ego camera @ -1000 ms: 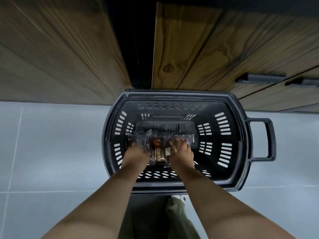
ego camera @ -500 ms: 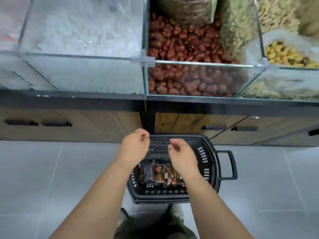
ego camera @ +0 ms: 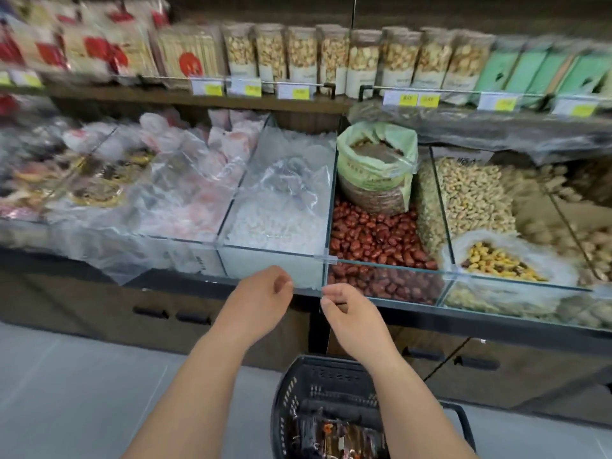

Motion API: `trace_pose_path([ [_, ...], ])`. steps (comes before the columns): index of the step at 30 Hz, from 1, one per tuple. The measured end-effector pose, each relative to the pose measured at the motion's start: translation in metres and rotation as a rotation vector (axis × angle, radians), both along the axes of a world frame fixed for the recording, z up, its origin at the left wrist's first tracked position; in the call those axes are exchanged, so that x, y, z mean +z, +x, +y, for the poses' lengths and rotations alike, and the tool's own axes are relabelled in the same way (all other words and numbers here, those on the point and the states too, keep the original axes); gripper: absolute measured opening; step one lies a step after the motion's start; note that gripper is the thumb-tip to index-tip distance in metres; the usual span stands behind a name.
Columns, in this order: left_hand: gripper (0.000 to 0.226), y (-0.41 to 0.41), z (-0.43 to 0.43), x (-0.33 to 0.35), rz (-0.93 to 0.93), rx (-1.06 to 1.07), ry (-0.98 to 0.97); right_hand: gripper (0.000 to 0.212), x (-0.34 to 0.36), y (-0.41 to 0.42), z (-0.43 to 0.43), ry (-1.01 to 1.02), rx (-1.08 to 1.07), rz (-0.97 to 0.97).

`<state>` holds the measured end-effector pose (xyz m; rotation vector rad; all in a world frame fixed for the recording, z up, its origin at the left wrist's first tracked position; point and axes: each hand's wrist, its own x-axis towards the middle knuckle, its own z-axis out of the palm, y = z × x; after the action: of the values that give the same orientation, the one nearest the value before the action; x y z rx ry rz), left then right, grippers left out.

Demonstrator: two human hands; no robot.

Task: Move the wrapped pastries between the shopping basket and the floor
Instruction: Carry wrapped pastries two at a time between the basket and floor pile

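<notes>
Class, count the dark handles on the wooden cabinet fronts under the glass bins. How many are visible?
4. The left handle pair sits left of the left hand; the right handle pair sits right of the right hand. Others may be hidden or out of frame.

black slotted basket [ego camera: 291,395], red dates [ego camera: 374,233]

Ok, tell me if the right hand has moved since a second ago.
Yes. The right hand has risen out of the shopping basket, off the wrapped pastries left inside, and now hangs empty above its rim.
</notes>
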<state>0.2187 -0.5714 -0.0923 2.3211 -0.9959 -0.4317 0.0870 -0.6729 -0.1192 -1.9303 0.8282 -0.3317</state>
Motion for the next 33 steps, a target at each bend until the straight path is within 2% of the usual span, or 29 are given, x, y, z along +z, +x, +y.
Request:
trace_pose_path([
  [5,0.014,0.000,0.027,0.027,0.024,0.177,-0.088,0.024,0.038,0.022,0.008,-0.034,0.145,-0.042],
  [9,0.014,0.006,0.050,0.035,0.077,0.335,-0.028,0.014,0.054,0.044,0.022,-0.005,0.202,-0.126],
  [15,0.017,0.036,0.109,0.050,0.068,0.537,-0.047,0.014,0.069,0.092,0.069,0.022,0.315,-0.171],
  [21,0.021,0.076,0.206,0.061,0.024,0.719,-0.015,0.014,0.074,0.160,0.157,0.053,0.446,-0.181],
  [26,0.016,0.112,0.301,0.061,0.076,0.756,-0.013,0.019,0.078,0.211,0.246,0.038,0.603,-0.172],
  [33,0.016,0.156,0.406,0.053,0.063,0.858,0.006,0.021,0.072,0.272,0.345,-0.001,0.675,-0.176],
])
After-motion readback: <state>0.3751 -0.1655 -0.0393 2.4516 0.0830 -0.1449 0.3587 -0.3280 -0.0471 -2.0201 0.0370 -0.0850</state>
